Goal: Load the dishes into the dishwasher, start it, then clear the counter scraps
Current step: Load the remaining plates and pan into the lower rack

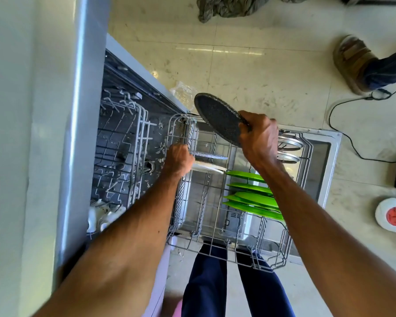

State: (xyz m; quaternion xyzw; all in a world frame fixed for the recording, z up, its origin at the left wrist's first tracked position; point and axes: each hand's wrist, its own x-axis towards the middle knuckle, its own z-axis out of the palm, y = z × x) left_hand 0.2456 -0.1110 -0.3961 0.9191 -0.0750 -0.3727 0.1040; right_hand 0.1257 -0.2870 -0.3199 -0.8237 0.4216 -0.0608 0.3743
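My right hand [260, 136] grips the rim of a dark speckled plate [217, 117], tilted in the air above the far end of the pulled-out lower rack [226, 248]. My left hand [180, 157] holds the edge of another speckled plate [209, 154] standing in the rack, with a white plate [209, 168] beside it. Several green plates [253, 197] stand on edge in the rack's right half. Two glass lids [289, 145] sit at the rack's far right. The open dishwasher door [322, 170] lies under the rack.
The upper rack [121, 143] sits inside the dishwasher at left, white cups [101, 216] at its near end. Another person's foot [354, 65] stands on the tiled floor at upper right. A black cable [343, 138] and a round white-and-red object [393, 216] lie to the right.
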